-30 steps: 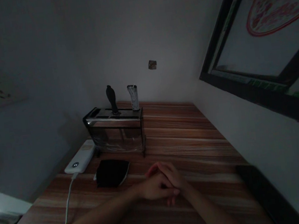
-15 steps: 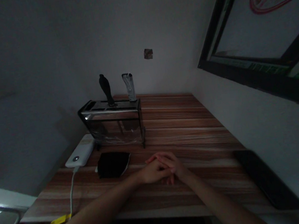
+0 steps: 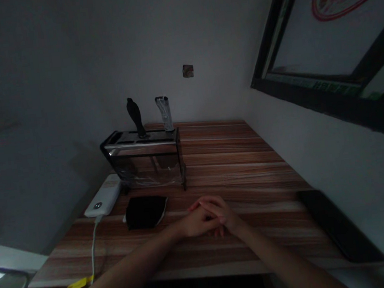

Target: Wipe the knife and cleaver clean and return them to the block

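My left hand (image 3: pixel 194 222) and my right hand (image 3: pixel 223 210) are clasped together on the wood-grain table (image 3: pixel 235 157), near its front edge. Their fingers are interlaced and closed, and no object shows between them. To the left of my hands, a flat black folded item (image 3: pixel 146 212), perhaps cloth, lies apart from them. Behind it stands a clear-sided knife block (image 3: pixel 140 144) with a black frame. A black handle (image 3: pixel 134 116) and a grey handle (image 3: pixel 165 113) stick up from its slotted top.
At left lies a white power bank (image 3: pixel 105 195) with a white cable (image 3: pixel 93 252) bearing a yellow tag (image 3: pixel 80 284). A flat black slab (image 3: pixel 340 226) rests along the right wall. Above it hangs a dark frame (image 3: pixel 310 89). Walls border the table's back and sides.
The view has shifted slightly. My clasped hands and the things on the table stay where they were.
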`<state>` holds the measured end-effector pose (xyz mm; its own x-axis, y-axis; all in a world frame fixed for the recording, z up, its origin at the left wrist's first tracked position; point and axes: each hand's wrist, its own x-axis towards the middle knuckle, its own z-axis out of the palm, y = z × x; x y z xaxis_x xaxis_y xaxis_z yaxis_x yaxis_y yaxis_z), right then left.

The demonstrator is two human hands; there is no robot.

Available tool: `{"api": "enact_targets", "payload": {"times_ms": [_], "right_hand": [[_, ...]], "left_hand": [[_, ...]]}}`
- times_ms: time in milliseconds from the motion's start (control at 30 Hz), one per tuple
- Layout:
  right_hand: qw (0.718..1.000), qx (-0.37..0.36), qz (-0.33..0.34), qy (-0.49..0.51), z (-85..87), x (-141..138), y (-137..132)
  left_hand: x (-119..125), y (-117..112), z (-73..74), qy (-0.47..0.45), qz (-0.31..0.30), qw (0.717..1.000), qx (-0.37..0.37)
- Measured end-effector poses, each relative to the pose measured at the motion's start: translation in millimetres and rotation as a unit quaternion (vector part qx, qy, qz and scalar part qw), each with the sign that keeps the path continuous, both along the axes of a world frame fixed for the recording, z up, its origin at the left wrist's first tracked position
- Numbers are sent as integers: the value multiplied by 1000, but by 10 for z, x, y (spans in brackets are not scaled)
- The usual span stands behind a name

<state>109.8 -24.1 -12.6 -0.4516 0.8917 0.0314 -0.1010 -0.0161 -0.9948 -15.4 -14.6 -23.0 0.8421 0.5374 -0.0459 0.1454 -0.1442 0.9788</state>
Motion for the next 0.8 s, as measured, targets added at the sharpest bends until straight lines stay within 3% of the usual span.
{"api": "enact_targets", "payload": {"times_ms": [567, 800], "right_hand": [[999, -38, -33, 19, -9, -43, -56], [999, -14, -25, 19, -11, -38, -45]], "left_hand": [[4, -5, -2, 10, -5, 1000, 21], [0, -13, -17, 17, 1, 1000, 9]]}}
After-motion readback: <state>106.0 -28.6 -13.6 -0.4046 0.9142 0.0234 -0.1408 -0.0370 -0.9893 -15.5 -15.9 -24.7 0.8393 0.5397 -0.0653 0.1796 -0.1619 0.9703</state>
